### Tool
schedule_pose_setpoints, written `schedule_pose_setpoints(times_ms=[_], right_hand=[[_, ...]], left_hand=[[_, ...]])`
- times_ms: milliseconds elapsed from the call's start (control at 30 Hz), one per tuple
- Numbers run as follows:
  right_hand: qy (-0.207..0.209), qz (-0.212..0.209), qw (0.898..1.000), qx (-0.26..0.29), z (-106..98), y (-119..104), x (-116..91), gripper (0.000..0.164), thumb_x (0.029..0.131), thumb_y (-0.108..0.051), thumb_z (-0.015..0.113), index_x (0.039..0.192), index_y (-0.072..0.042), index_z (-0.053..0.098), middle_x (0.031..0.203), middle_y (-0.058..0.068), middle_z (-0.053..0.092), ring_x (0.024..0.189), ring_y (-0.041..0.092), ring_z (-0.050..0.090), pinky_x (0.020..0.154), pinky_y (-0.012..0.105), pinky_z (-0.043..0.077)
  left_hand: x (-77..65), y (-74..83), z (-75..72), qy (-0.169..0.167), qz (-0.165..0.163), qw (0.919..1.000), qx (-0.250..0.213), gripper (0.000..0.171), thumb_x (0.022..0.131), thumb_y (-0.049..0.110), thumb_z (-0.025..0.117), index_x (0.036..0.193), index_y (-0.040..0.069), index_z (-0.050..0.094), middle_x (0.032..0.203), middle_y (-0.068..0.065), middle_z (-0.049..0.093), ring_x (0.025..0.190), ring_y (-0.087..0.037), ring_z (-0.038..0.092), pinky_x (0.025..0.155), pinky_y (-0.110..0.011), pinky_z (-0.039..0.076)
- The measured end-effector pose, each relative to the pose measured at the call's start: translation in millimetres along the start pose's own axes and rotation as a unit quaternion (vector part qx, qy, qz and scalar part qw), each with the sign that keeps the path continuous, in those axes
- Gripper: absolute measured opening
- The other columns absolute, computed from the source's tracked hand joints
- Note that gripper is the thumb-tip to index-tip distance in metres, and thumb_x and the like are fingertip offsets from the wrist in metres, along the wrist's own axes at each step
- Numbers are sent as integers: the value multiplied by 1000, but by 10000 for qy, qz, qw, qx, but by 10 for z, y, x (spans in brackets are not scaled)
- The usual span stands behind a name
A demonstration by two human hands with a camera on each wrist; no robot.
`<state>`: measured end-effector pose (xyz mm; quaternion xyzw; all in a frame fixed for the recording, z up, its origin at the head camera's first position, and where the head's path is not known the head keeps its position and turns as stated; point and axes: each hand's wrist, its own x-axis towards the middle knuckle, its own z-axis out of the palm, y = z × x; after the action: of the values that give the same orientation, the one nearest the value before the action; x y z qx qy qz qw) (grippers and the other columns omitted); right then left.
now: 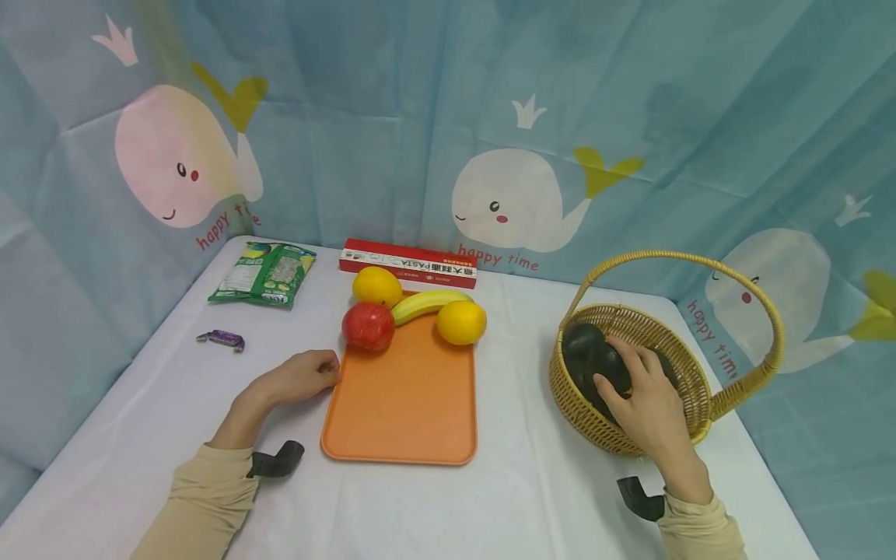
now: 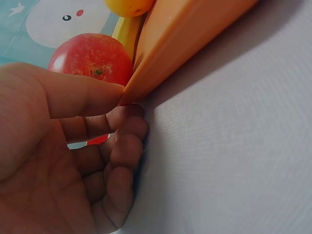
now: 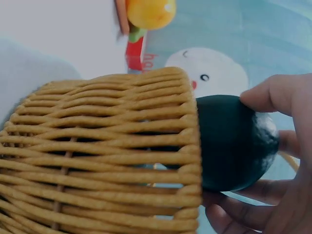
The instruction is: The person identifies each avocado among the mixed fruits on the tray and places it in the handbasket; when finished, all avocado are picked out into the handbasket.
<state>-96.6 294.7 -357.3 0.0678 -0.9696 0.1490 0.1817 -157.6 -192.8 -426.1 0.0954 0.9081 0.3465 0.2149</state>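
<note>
My left hand (image 1: 297,379) pinches the left rim of an orange tray (image 1: 406,412) between thumb and forefinger; the left wrist view shows the thumb (image 2: 83,95) right at the tray's edge. A red pomegranate (image 1: 368,327), a banana (image 1: 430,303) and two yellow lemon-like fruits, one left (image 1: 376,286) and one right (image 1: 461,322), sit at the tray's far end. Over on the right, my right hand (image 1: 651,400) reaches into a wicker basket (image 1: 595,432) and grips a dark green avocado (image 3: 234,144). More dark green fruit (image 1: 584,342) lies beside it, partly hidden by the hand.
A red pasta box (image 1: 409,263) lies behind the tray. To the left are a green snack bag (image 1: 264,274) and a purple wrapped candy (image 1: 222,338). The basket's tall handle (image 1: 700,268) arches over its opening. A blue curtain (image 1: 392,155) hangs along the table's back.
</note>
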Motion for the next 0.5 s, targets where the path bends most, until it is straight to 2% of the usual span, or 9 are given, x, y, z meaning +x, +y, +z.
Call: schedule_pose_setpoints(times_ms=[233, 500], right_hand=[[-208, -26, 9997, -96, -30, -63, -8, 59, 85, -26, 70, 139, -18, 47, 129, 24, 49, 98, 46, 61, 69, 61, 50], [-415, 29, 9990, -191, -54, -71, -1, 60, 82, -27, 73, 135, -15, 49, 126, 23, 54, 94, 45, 63, 67, 60, 51]], left_hand=[[4, -11, 5, 14, 35, 10000, 12, 14, 95, 20, 53, 94, 6, 56, 79, -3, 50, 79, -18, 48, 66, -31, 37], [14, -15, 10, 42, 76, 10000, 42, 13, 94, 19, 53, 92, 6, 56, 78, -3, 50, 78, -18, 48, 67, -31, 36]])
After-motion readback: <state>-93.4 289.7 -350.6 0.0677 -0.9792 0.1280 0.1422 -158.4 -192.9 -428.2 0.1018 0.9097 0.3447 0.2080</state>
